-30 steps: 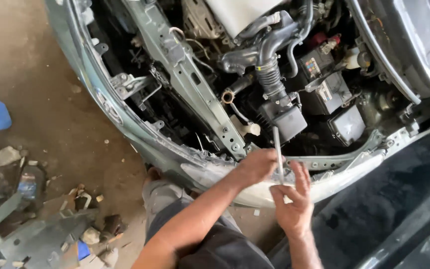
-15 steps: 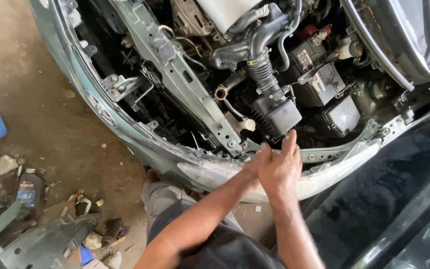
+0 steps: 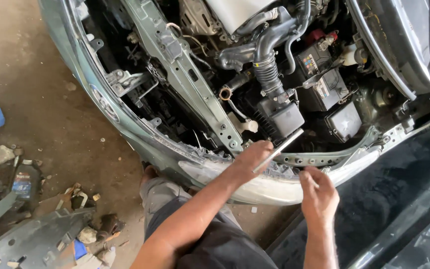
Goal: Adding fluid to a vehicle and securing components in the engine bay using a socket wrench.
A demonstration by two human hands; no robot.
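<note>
Left hand [image 3: 251,158]: closed around a silver metal bar [image 3: 280,148], now tilted, no longer upright. Right hand [image 3: 318,192]: has let go, loosely open just beside it. Battery [image 3: 323,78] beyond hands bears a multicoloured rectangular label.

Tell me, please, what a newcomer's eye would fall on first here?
The open engine bay fills the top, with a ribbed black hose at its middle. Below it, the left hand holds a slim metal tool at the car's front edge, the right hand beside it.
</note>
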